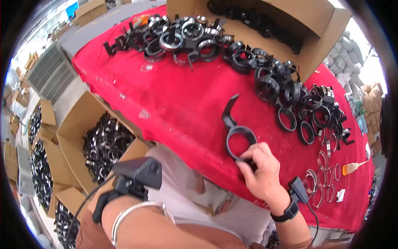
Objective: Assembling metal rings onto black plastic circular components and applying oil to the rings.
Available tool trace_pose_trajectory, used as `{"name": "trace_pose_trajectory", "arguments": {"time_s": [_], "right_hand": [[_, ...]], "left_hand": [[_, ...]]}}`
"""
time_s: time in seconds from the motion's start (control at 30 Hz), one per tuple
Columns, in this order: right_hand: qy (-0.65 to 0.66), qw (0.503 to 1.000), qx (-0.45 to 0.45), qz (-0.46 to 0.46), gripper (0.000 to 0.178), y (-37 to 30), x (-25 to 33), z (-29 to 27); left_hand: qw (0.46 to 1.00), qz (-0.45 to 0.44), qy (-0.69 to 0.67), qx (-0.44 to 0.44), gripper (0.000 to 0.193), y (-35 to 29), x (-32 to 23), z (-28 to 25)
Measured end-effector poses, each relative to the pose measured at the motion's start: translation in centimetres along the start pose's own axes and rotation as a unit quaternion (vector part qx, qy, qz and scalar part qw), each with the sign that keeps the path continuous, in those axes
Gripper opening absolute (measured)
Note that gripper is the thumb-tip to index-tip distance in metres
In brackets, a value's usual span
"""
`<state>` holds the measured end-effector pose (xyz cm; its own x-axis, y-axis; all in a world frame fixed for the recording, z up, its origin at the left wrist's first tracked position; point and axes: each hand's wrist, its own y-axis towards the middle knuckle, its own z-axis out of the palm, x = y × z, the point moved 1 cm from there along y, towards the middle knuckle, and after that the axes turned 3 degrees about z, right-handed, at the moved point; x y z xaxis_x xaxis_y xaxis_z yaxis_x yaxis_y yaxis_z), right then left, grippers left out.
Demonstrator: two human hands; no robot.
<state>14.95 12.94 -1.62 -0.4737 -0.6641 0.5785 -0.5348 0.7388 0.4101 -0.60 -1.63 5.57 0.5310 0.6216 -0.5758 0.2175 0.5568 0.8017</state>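
Black tabbed ring [233, 128], one, over red cloth [182, 99].
Right hand [262, 169]: closed in a pinch on its near rim, tab [228, 111] pointing away; light pressure should keep it round. Left hand: out of sight, grip cannot be told. Beyond: heaped rings [291, 92].

Holds a black ring [239, 129] with a bent tab by its near edge in the right hand [260, 167], over the red-covered surface [178, 93]. Wears a silver bangle [119, 220] on the left forearm [145, 226]. Faces heaped black and metal rings [203, 45] before an open cardboard box [327, 43]. Has an orange-and-white bottle [350, 168] near loose metal rings [324, 176] at right, plus a carton [74, 124] of dark parts [105, 143] at left.
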Motion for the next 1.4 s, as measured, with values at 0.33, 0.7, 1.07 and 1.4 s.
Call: {"name": "trace_pose_trajectory", "arguments": {"time_s": [0.33,0.7,1.07,1.4], "right_hand": [[-0.008,1.0,0.015,-0.013,0.017,0.1,0.2,0.2],[-0.01,1.0,0.01,-0.005,0.016,0.0,0.3,0.7],[-0.005,1.0,0.008,-0.008,0.017,-0.1,0.4,0.5],[-0.025,0.999,-0.004,-0.036,0.019,0.0,0.3,0.6]], "left_hand": [[0.982,-0.038,0.063,-0.173,0.022,-4.7,-1.9,-2.8],[0.971,-0.055,0.079,-0.217,0.03,-5.6,-3.1,-3.2],[0.962,-0.058,0.091,-0.252,0.037,-5.7,-3.3,-3.1],[0.957,-0.06,0.093,-0.267,0.044,-5.9,-3.4,-3.5]]}}
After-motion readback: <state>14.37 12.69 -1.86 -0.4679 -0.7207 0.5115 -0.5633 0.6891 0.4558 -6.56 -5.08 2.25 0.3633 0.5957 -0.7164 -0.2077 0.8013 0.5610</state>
